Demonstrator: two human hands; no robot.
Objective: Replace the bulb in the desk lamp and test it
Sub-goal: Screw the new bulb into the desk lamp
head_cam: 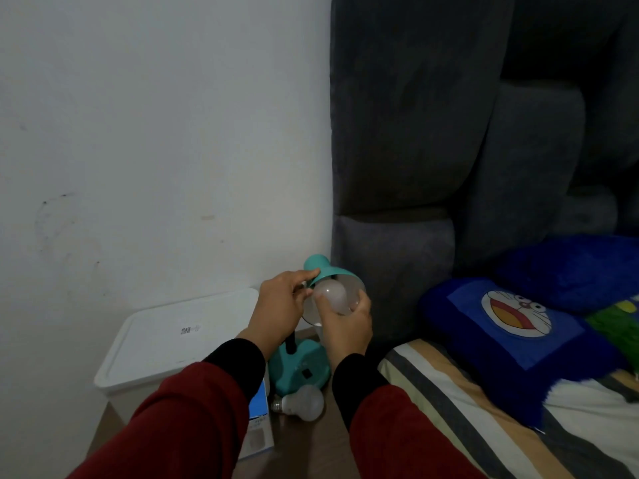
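Nearest, two red sleeves with black cuffs, reaching forward from the bottom edge. Between the forearms, on a brown tabletop (pixel 311 444), a loose white bulb (pixel 306 402) lying on its side, metal screw base pointing toward the left arm. Just left of it, partly under the left sleeve, a bulb box (pixel 259 423) with a blue face, standing at the table's near edge. Beyond the loose bulb and touching or nearly touching it, the teal lamp base (pixel 299 369), a dark switch on its top, a dark neck rising from it behind the left wrist.

Above the base, both hands at the lamp head. Left hand (pixel 280 305) pinching the rim of the teal lamp shade (pixel 323 271), thumb and forefinger closed on its edge, holding the shade tilted with its open mouth toward the camera. Right hand (pixel 345 323) grasping a second white bulb (pixel 332 297) from below, fingers curled round the globe, the bulb sitting inside the mouth of the shade; screw base hidden, so cannot tell how far seated in the socket. No glow from the bulb.

Left of the left hand, a white lidded plastic bin (pixel 173 340) with a small printed label on the lid, set against a pale wall (pixel 155 133). Right of the right hand, a striped bedsheet (pixel 449 409) and a blue pillow (pixel 511 326) with a cartoon cat face. Farthest, behind the lamp and the pillow, a dark grey padded headboard (pixel 432 133), rising to the top edge.
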